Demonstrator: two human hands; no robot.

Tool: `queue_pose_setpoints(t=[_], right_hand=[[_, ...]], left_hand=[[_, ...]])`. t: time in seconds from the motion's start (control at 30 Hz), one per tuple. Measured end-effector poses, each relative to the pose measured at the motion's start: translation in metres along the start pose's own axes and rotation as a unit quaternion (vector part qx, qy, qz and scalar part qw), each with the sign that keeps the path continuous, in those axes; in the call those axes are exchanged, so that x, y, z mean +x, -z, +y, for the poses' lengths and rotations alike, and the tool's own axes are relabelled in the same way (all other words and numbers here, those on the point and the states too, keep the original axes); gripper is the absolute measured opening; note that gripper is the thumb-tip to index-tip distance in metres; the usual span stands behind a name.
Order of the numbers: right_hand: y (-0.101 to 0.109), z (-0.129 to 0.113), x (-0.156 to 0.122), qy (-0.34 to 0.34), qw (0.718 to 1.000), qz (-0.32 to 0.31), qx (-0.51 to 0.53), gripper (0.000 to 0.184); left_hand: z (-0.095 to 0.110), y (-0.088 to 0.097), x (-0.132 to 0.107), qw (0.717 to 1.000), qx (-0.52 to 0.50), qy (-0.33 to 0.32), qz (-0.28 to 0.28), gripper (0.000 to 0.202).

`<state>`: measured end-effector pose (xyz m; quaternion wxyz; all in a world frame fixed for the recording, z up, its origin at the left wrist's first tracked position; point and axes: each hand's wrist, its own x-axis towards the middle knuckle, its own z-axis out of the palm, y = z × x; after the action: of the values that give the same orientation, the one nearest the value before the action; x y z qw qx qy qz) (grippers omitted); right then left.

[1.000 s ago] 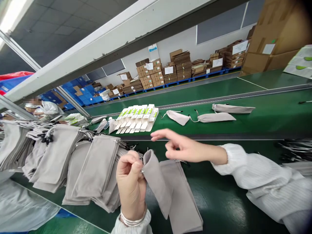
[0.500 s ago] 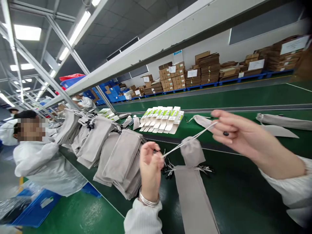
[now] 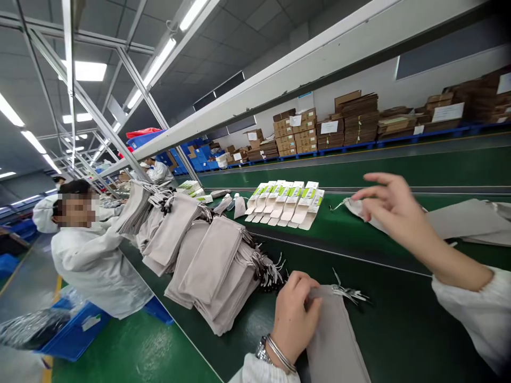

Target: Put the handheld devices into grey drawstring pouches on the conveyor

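My left hand [image 3: 294,314] rests on the top of a flat stack of grey drawstring pouches [image 3: 337,340] on the green table, fingers curled over the upper edge of the top pouch. My right hand [image 3: 393,210] is raised over the green conveyor belt [image 3: 399,170], fingers spread and holding nothing. Just beyond it a filled grey pouch [image 3: 459,218] lies on the belt. White and green flat boxes [image 3: 287,201] lie fanned out in a row on the belt.
A long heap of grey pouches [image 3: 199,250] runs along the table to the left. A person in a white coat [image 3: 91,260] sits at the left, by a blue bin [image 3: 67,332]. Stacked cardboard boxes [image 3: 351,119] line the far wall. A metal beam [image 3: 279,80] crosses overhead.
My hands had a pouch's drawstring stretched between them; the pouch now lies on the belt. My right hand has opened, and my left hand has dropped to the stack. The view swung left.
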<state>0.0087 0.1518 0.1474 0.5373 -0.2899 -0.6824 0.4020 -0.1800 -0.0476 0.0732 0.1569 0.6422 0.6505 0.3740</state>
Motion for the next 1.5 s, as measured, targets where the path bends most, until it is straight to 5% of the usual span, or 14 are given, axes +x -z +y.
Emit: queue_pose_setpoints(t=[0.17,0.4,0.8,1.5], right_hand=[[-0.038,0.033,-0.019,-0.035,0.967,-0.238,-0.080,0.029],[-0.070,0.080,-0.044,-0.063,0.926,-0.349,-0.128,0.024],[-0.071,0.131,-0.054,-0.069,0.912,-0.383,-0.126,0.026],[-0.075,0.111,-0.053,-0.053,0.916,-0.363,-0.165,0.024]], left_hand=[[-0.006,-0.003,-0.001,1.000,0.023,-0.001,0.004,0.036],[-0.010,-0.007,-0.002,1.000,0.022,-0.008,0.007,0.035],[-0.016,-0.014,-0.005,0.999,0.033,-0.017,0.033,0.037],[-0.013,-0.007,-0.002,0.999,0.029,0.003,-0.013,0.041]])
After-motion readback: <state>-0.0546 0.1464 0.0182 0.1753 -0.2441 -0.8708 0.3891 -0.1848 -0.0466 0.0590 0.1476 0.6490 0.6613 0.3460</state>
